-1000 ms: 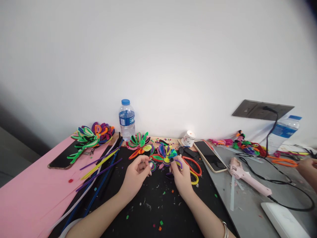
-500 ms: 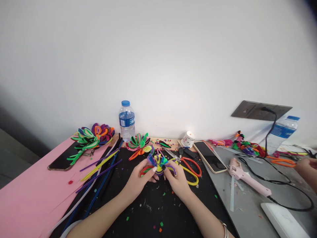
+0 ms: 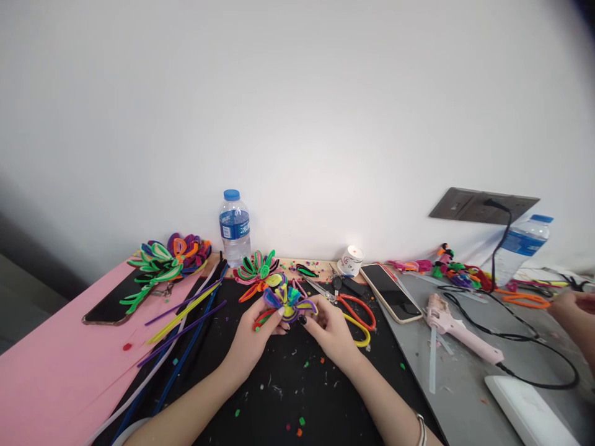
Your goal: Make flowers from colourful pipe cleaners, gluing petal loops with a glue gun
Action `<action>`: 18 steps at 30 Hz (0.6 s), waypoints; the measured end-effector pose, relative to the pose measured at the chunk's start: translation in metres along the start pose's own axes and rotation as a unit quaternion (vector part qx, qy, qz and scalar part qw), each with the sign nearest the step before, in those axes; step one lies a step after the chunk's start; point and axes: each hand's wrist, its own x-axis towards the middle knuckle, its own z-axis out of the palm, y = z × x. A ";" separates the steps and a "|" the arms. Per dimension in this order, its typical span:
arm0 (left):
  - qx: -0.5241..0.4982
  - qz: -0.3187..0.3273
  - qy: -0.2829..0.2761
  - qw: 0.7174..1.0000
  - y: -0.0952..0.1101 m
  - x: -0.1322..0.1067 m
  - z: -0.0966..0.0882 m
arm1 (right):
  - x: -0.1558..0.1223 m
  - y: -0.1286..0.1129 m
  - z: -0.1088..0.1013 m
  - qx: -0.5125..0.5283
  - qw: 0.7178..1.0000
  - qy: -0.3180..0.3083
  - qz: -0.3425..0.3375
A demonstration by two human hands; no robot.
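Observation:
Both of my hands hold a many-coloured pipe-cleaner flower [image 3: 286, 300] just above the black mat [image 3: 288, 384]. My left hand [image 3: 253, 334] grips its left side, fingers curled round red and purple loops. On the flower's right side my right hand [image 3: 330, 331] pinches it with closed fingers. Red-handled scissors [image 3: 356, 308] and a yellow pipe-cleaner loop [image 3: 362, 334] lie just right of my right hand. Another finished flower [image 3: 255, 269] lies behind, near a water bottle [image 3: 234, 227].
Long loose pipe cleaners [image 3: 186, 322] lie at the left, beside a pink sheet [image 3: 46, 371] with a phone [image 3: 109, 303] and a flower cluster [image 3: 170, 254]. At right are a second phone [image 3: 390, 291], a pink glue gun [image 3: 458, 334] with its cable, and another person's hand [image 3: 574, 313].
My hands have come together on the flower and lifted it a little toward me, turning it. The view has shifted slightly to the right.

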 end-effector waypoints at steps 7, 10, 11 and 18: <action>-0.071 -0.010 0.066 0.995 -0.004 0.006 -0.004 | 0.013 0.008 -0.037 -0.121 0.977 0.173 0.023; -0.089 -0.011 0.079 0.993 -0.001 0.006 -0.004 | 0.018 0.017 -0.056 -0.197 0.955 0.216 0.050; -0.093 -0.012 0.082 0.992 0.000 0.007 -0.004 | 0.020 0.020 -0.062 -0.222 0.948 0.223 0.057; -0.096 -0.015 0.075 0.992 0.001 0.006 -0.003 | 0.021 0.038 -0.074 -0.299 0.929 0.210 0.055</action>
